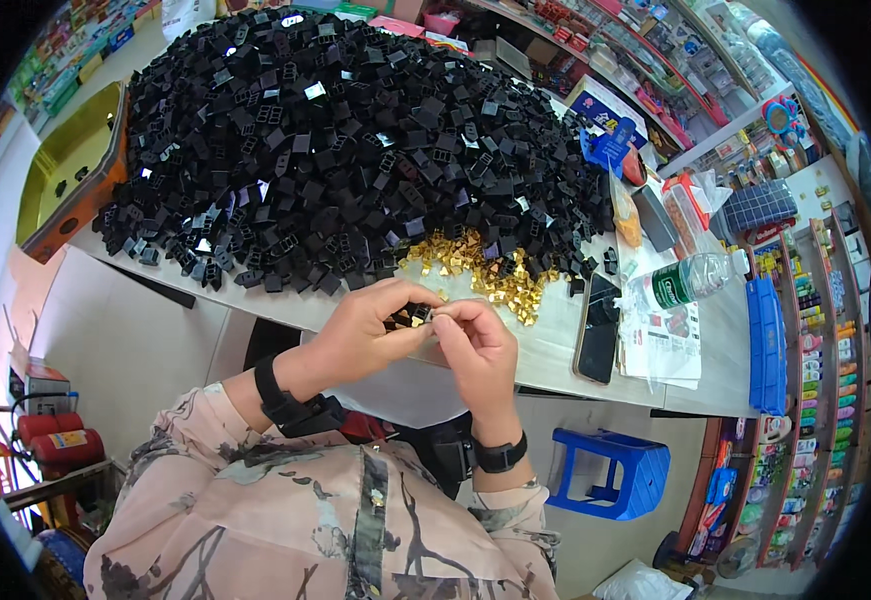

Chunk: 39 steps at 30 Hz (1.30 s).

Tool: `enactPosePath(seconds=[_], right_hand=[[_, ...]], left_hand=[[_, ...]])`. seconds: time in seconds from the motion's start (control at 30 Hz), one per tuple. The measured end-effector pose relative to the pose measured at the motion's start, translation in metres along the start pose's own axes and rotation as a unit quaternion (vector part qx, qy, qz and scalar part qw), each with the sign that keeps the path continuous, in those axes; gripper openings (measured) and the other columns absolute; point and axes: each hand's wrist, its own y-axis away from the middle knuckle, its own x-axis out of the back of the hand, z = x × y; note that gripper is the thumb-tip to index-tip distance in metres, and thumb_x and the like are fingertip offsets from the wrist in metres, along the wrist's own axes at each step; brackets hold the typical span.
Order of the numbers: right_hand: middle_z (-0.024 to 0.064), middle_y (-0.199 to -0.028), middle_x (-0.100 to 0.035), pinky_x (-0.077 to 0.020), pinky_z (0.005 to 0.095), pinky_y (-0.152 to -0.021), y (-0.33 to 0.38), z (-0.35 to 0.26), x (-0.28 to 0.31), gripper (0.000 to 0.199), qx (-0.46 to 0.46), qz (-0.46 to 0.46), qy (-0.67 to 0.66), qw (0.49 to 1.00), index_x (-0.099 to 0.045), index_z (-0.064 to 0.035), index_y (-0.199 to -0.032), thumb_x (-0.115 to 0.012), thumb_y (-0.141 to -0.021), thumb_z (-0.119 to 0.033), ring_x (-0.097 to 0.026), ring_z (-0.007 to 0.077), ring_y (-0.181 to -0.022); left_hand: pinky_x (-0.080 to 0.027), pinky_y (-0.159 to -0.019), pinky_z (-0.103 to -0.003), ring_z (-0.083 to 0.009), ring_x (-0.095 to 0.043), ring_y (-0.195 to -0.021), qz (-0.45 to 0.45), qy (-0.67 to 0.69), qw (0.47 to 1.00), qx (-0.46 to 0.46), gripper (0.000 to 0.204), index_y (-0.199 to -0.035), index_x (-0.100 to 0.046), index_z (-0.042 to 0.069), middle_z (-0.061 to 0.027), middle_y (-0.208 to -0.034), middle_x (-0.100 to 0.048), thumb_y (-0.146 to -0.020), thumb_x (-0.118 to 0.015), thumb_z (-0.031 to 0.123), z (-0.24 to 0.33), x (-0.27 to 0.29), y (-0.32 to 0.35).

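Left hand: the left hand (360,335) is curled, fingers closed around a small black plastic housing (405,316), just below picture centre.
Right hand: the right hand (475,345) meets the left at its 3 o'clock side, thumb and forefinger pinched on a small brass clip (434,312) pressed against the housing.
Held parts: housing and clip touch each other, over the near edge of the table (545,355).
Brass stock: a loose heap of gold clips (485,270) lies on the table at 12 to 1 o'clock of the hands, near.
Black stock: a large mound of black housings (335,140) fills the table from 10 to 12 o'clock.
Side items: a dark phone (596,328) lies at 3 o'clock, a plastic bottle (695,278) beyond it at 2 o'clock.
Below table: a blue stool (615,470) stands at 4 o'clock.
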Motion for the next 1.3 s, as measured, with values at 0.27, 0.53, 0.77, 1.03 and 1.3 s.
enactPosePath(seconds=[0.27,0.53,0.77,1.03,1.3], right_hand=[[-0.0006,-0.081,-0.061,-0.0441,0.0180,-0.063,0.009,-0.017,0.008,0.008,-0.108,-0.004,-0.084,0.991,-0.060,-0.0033,-0.095,-0.060,-0.091,-0.011,-0.055,0.0047,-0.070],[-0.0009,-0.079,-0.060,-0.0437,0.0178,-0.061,0.011,-0.019,0.010,0.010,-0.153,-0.016,-0.023,0.988,-0.058,-0.0037,-0.089,-0.061,-0.091,-0.013,-0.054,0.0047,-0.068],[-0.0023,-0.077,-0.059,-0.0419,0.0171,-0.061,0.012,-0.015,0.020,0.011,-0.135,-0.042,0.091,0.986,-0.058,-0.0029,-0.089,-0.065,-0.089,-0.012,-0.051,0.0031,-0.068],[-0.0034,-0.079,-0.059,-0.0412,0.0167,-0.060,0.010,-0.022,0.024,0.010,-0.191,-0.099,-0.032,0.976,-0.058,-0.0033,-0.090,-0.065,-0.089,-0.011,-0.053,0.0031,-0.069],[-0.0026,-0.078,-0.059,-0.0431,0.0201,-0.059,-0.008,-0.023,0.036,0.013,-0.217,-0.019,-0.029,0.976,-0.060,-0.0040,-0.093,-0.065,-0.089,-0.015,-0.054,0.0043,-0.070]], left_hand=[[-0.048,-0.072,-0.026,-0.0140,-0.060,-0.082,0.005,0.046,0.994,0.101,0.026,-0.105,-0.063,0.003,-0.0070,-0.091,-0.063,-0.080,-0.069,0.005,0.011,-0.003,0.001],[-0.050,-0.067,-0.029,-0.0213,-0.064,-0.080,-0.006,-0.032,0.997,-0.073,0.022,-0.101,-0.064,0.003,-0.0095,-0.092,-0.066,-0.080,-0.067,0.002,0.002,-0.001,-0.001],[-0.050,-0.065,-0.033,-0.0255,-0.063,-0.075,-0.038,-0.083,0.993,-0.080,0.025,-0.104,-0.065,0.005,-0.0105,-0.086,-0.064,-0.079,-0.067,0.003,0.003,-0.003,0.002],[-0.049,-0.065,-0.034,-0.0261,-0.062,-0.075,-0.055,0.018,0.991,-0.122,0.024,-0.105,-0.064,0.008,-0.0091,-0.084,-0.062,-0.081,-0.063,0.005,0.008,0.002,0.005],[-0.049,-0.069,-0.035,-0.0268,-0.062,-0.079,-0.193,0.085,0.976,-0.056,0.027,-0.110,-0.063,0.007,-0.0103,-0.090,-0.064,-0.083,-0.064,0.007,0.008,0.004,0.030]])
